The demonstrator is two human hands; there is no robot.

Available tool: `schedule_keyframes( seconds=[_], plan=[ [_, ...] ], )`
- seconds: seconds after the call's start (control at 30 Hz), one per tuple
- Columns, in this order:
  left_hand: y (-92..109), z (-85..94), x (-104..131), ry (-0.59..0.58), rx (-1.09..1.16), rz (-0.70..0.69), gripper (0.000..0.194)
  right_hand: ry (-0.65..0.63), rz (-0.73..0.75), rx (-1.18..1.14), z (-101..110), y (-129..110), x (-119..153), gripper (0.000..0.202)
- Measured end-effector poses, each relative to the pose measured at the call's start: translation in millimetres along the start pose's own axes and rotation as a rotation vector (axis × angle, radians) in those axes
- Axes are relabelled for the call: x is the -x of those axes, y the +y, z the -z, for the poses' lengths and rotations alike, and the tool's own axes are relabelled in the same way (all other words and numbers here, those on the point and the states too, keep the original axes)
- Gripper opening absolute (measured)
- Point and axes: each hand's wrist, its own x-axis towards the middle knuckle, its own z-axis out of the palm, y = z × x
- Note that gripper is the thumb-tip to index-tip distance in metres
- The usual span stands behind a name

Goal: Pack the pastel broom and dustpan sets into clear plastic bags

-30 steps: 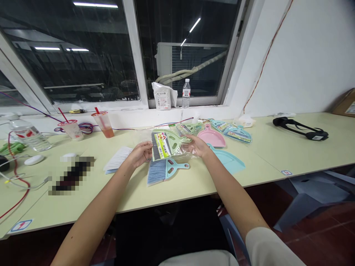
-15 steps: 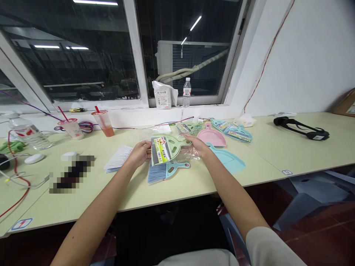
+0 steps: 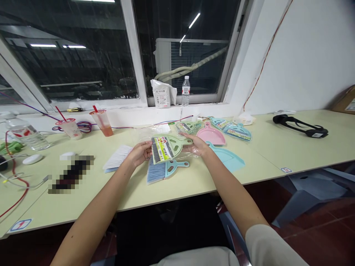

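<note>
Between my hands, above the table, is a green dustpan and brush set (image 3: 166,148) in a clear plastic wrapper with a yellow label. My left hand (image 3: 141,153) grips its bristle end. The handle end and wrapper are in my right hand (image 3: 197,145), whose fingers are partly hidden. Just below lies a loose blue brush (image 3: 168,171), partly covered by the set. A white-bristled brush (image 3: 118,158) rests to the left, beyond my left wrist. To the right of my right hand are a blue dustpan (image 3: 229,159) and a pink dustpan (image 3: 211,134).
Farther back lie wrapped blue sets (image 3: 237,132) and a wrapped green set (image 3: 188,126). Drink cups (image 3: 102,123) and a large water bottle (image 3: 26,131) stand at left. A black strapped device (image 3: 301,126) is at right. A small bottle (image 3: 185,91) stands on the sill.
The wrapped green set has tilted slightly between my hands, its bristle end a little lower. Both hands keep hold; the view has shifted slightly.
</note>
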Motion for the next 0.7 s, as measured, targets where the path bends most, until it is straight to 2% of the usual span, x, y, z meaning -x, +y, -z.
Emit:
schedule_keyframes(
  seconds=[0.1,0.23,0.33,0.47,0.57,0.7],
  plan=[
    [1,-0.5,1,-0.018,-0.018,0.011,0.013,0.031,0.003,0.102,1,3,-3,0.036],
    [1,0.5,0,0.016,-0.027,-0.007,0.016,0.187,0.013,0.413,4,9,-10,0.049],
    [1,1.8,-1,0.029,-0.031,-0.028,0.018,0.199,0.030,0.551,5,9,-10,0.053],
    [3,-0.6,0,0.069,-0.032,-0.024,0.022,0.143,0.018,0.594,4,6,-7,0.050],
    [8,-5.0,3,0.124,-0.008,-0.011,0.021,0.163,-0.013,0.558,0,5,-4,0.047],
    [12,-9.5,8,0.077,0.008,0.046,0.019,0.221,-0.006,0.457,-3,6,-3,0.045]
  ],
)
